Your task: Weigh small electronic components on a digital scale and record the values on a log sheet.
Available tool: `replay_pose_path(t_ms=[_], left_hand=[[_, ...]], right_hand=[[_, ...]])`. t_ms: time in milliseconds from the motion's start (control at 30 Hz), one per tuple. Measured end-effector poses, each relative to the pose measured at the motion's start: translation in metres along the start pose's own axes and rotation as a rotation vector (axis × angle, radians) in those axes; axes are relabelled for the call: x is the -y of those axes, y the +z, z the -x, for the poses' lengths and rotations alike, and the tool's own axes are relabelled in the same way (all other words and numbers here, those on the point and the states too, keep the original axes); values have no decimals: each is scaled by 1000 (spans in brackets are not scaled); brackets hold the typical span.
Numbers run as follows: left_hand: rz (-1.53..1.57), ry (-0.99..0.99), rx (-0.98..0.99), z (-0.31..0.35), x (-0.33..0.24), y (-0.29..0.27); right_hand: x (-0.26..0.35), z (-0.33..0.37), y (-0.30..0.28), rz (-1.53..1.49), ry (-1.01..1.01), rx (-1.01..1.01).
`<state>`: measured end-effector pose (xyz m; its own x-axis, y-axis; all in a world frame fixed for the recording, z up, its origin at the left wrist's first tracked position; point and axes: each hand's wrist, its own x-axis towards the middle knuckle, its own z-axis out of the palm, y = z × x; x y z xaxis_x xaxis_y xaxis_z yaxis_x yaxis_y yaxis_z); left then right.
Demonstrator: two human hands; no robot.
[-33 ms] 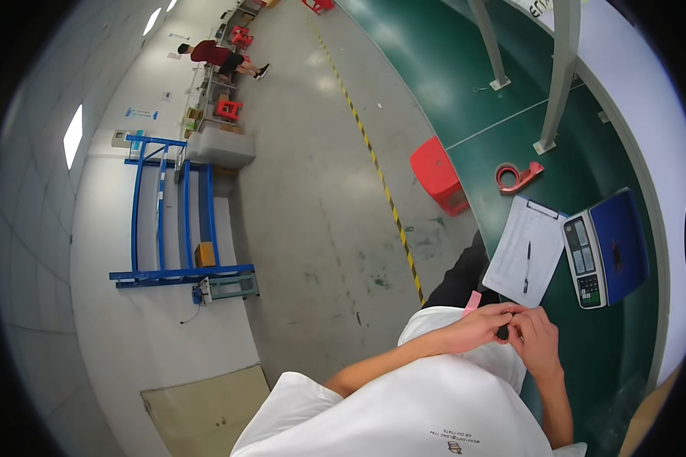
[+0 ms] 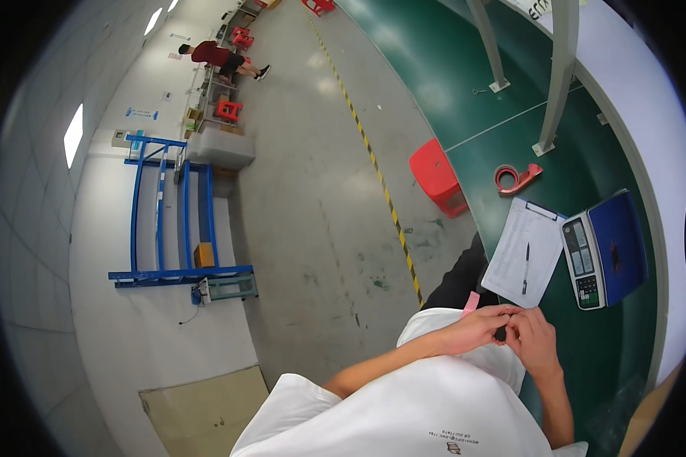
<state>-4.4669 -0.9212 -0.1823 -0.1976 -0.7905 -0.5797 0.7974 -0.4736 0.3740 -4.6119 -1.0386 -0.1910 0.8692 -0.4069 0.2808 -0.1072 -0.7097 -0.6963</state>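
Note:
My left hand (image 2: pixel 476 332) and my right hand (image 2: pixel 533 340) meet close in front of my white shirt, at the near edge of the green table (image 2: pixel 486 160). Between their closed fingertips is a small black object (image 2: pixel 501 333); most of it is covered, so its kind is unclear. Both hands pinch it. Just beyond them lies a clipboard (image 2: pixel 514 263) with a printed sheet, and a pen (image 2: pixel 526 268) rests on the paper. To the right of the clipboard stands a scale (image 2: pixel 583 259) with a blue pan and a keypad.
A red tape dispenser (image 2: pixel 518 179) lies beyond the clipboard. Grey posts (image 2: pixel 558 84) rise from the table. A red stool (image 2: pixel 434 171) stands at its left edge. Across the floor are a blue rack (image 2: pixel 162 213) holding a carton (image 2: pixel 203 255), and a person (image 2: pixel 213 55) in dark red.

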Motion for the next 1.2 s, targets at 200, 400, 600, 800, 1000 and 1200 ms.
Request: replay_pose_path(t_ms=[200,400,600,800,1000,1200], left_hand=[[-292,45,-16,5,6,-9],[-389,105,-174,12,0,-14],[-292,48,-190,15,-8,-4],[-361,98,-184,16,-14,17],[-596,188,-388,22,-15,26],[-321,319,-367,16,-15,20]], right_hand=[[-13,14,6,-137,40,181],[-12,8,25,-243,-73,16],[-12,10,31,-267,-139,-42],[-8,10,11,-388,-57,13],[-9,9,20,-216,-166,-125],[-8,0,24,-181,-189,-205]])
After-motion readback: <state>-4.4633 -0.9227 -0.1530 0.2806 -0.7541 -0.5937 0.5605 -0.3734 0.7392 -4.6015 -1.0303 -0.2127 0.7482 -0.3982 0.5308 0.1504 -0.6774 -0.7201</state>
